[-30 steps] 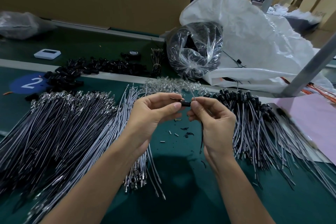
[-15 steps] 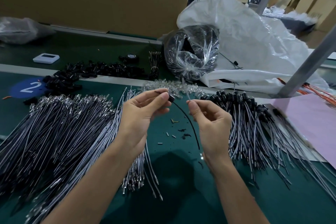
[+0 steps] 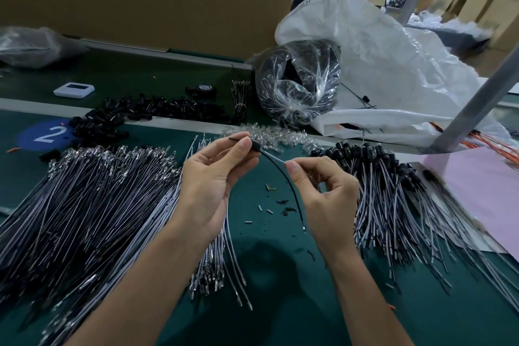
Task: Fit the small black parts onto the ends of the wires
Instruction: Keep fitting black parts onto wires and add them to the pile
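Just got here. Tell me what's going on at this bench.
A person is fitting caps onto wires by hand. The left hand pinches a small black cylindrical part at the end of a thin black wire, while the right hand pinches the wire just below it. A heap of uncapped grey wires lies on the left, capped wires on the right of the green table.
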Available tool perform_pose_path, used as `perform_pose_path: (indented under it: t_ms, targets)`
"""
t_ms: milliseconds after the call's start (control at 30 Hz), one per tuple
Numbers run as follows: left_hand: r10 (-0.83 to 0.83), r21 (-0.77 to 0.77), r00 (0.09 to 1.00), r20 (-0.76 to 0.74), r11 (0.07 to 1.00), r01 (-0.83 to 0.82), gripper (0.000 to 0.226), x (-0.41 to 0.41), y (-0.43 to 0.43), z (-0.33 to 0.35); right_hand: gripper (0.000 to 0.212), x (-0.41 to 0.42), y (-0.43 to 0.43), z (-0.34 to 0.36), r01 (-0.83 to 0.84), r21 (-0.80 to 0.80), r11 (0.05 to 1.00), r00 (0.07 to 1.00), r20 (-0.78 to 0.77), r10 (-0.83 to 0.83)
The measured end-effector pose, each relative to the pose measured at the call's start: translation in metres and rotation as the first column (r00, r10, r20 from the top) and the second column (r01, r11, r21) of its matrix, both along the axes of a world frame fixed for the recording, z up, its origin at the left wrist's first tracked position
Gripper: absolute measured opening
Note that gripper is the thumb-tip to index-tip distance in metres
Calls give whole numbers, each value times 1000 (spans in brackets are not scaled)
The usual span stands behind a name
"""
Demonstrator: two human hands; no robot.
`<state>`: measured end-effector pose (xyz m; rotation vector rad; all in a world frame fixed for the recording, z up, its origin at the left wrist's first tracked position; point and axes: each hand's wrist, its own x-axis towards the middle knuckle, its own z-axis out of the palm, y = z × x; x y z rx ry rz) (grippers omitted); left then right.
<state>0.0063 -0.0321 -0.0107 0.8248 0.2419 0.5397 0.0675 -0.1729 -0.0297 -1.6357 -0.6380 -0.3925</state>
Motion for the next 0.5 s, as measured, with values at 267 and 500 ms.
perform_pose_path:
  t_ms: [267,500]
  targets:
    - [9,-20,1000,-12,1000,-9,17,0,-8,-1,10,-1,0,-1,-3,64,998,1000,0,3]
    - [-27,40,1000,-11,999,27,12,-2,-14,-3,8,-4,4,0,9,21,1000,998,56,-10]
